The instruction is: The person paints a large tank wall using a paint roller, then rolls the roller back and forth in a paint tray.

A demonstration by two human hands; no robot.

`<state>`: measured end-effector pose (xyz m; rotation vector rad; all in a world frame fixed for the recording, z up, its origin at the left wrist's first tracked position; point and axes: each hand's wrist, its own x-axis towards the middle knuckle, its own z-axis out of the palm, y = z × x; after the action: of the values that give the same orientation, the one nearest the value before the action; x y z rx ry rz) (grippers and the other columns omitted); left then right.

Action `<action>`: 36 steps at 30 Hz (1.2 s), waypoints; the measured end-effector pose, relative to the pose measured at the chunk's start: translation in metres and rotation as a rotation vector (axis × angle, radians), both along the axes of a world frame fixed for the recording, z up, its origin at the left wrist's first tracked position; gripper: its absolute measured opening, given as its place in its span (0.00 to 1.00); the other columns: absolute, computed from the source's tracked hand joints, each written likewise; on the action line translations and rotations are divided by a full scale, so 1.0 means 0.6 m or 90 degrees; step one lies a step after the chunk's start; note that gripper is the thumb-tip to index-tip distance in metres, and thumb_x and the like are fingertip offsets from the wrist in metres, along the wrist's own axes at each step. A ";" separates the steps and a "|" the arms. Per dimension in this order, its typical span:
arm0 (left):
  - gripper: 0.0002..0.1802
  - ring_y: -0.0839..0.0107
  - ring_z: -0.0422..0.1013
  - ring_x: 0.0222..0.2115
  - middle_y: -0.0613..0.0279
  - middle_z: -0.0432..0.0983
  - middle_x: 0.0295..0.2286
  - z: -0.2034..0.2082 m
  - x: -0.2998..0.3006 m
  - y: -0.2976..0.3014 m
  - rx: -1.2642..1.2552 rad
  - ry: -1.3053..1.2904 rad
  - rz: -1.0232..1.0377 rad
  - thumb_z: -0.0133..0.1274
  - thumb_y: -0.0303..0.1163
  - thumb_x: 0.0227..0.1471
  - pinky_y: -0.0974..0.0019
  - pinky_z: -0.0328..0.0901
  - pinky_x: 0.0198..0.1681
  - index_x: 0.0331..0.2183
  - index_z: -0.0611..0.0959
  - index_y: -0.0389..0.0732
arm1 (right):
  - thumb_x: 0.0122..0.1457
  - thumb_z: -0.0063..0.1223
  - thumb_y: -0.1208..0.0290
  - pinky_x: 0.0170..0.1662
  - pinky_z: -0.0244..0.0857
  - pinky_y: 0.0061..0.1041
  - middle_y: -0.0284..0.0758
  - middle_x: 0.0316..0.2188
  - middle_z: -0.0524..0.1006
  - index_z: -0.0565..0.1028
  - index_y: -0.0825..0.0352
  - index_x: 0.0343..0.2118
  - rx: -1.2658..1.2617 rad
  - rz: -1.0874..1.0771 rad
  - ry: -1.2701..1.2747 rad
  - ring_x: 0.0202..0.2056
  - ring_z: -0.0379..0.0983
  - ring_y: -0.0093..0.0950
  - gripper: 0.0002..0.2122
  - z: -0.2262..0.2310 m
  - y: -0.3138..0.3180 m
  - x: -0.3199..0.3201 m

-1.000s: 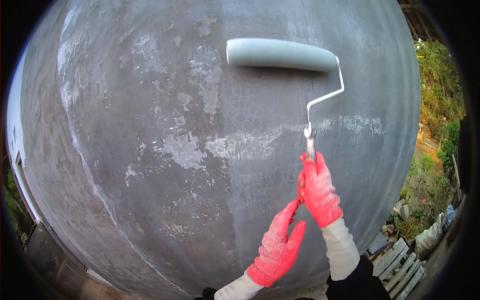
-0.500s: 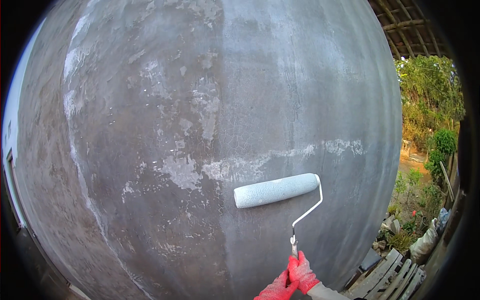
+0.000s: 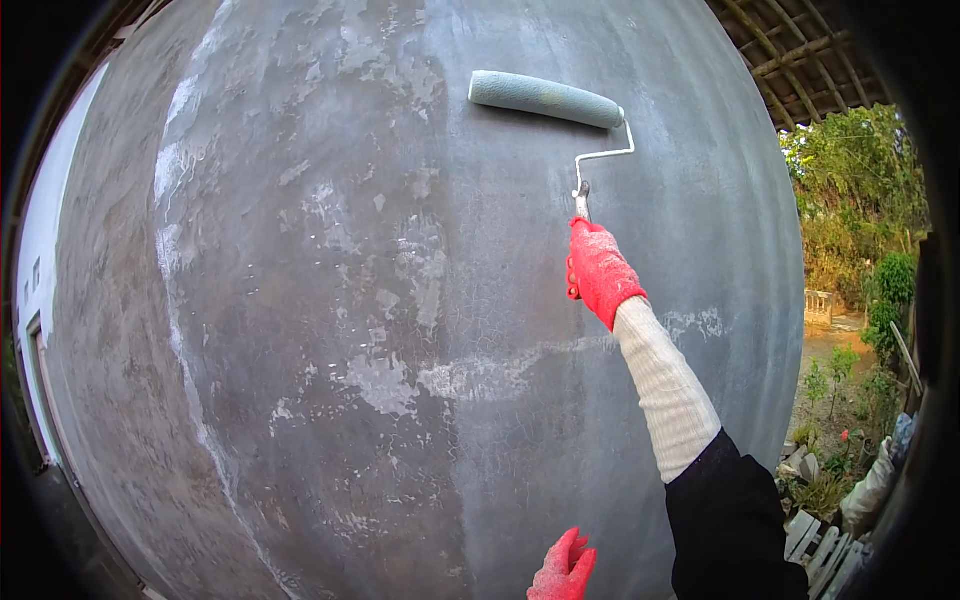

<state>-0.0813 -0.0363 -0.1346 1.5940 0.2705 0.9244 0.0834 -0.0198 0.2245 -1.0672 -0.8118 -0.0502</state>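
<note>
My right hand, in a red glove with a pale dusty back, is closed round the handle of a paint roller. The roller's wide, pale grey-blue sleeve lies against the upper part of a grey plastered wall, tilted slightly down to the right. A white bent wire frame joins sleeve and handle. My right arm stretches far up in a cream cuff and black sleeve. At the bottom edge, my left hand, also red-gloved, hangs away from the roller with thumb and fingers apart and nothing in them.
The wall has cracks, pale scraped patches and a whitish vertical line at left. A tiled roof edge overhangs at upper right. Beyond the wall's right side are plants, a pale sack and wooden slats.
The roller has gone up the wall from below the pale horizontal streak. My left hand has let go of the handle and stayed low; my right arm has reached upward.
</note>
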 end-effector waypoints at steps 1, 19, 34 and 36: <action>0.26 0.67 0.70 0.41 0.54 0.73 0.41 0.003 0.001 -0.003 0.004 -0.009 0.001 0.52 0.36 0.52 0.66 0.64 0.45 0.51 0.67 0.39 | 0.59 0.38 0.56 0.14 0.54 0.28 0.27 0.13 0.60 0.63 0.61 0.31 -0.012 0.012 0.009 0.11 0.56 0.22 0.12 0.005 -0.009 -0.004; 0.25 0.66 0.67 0.46 0.52 0.71 0.44 0.049 0.019 0.044 -0.017 -0.046 0.054 0.50 0.37 0.53 0.67 0.61 0.49 0.51 0.68 0.39 | 0.60 0.38 0.65 0.14 0.56 0.27 0.30 0.14 0.63 0.64 0.65 0.31 -0.149 0.312 0.253 0.09 0.56 0.23 0.09 -0.489 -0.100 -0.072; 0.30 0.63 0.67 0.46 0.52 0.67 0.47 0.366 0.085 0.114 0.248 0.004 0.111 0.44 0.41 0.56 0.64 0.64 0.45 0.56 0.58 0.38 | 0.60 0.41 0.64 0.14 0.55 0.23 0.32 0.18 0.69 0.66 0.64 0.39 -0.096 0.346 0.178 0.11 0.62 0.24 0.10 -0.317 -0.018 -0.092; 0.27 0.67 0.69 0.40 0.55 0.70 0.41 0.392 0.094 0.125 0.161 -0.038 0.053 0.44 0.40 0.56 0.66 0.65 0.42 0.53 0.62 0.37 | 0.60 0.43 0.62 0.15 0.57 0.23 0.31 0.19 0.69 0.68 0.64 0.41 -0.107 0.368 0.189 0.12 0.63 0.22 0.12 -0.302 -0.011 -0.097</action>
<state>-0.0250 0.0386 0.1005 1.7940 0.1851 1.1030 0.0253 -0.0262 0.0433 -0.9328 -0.8346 0.6600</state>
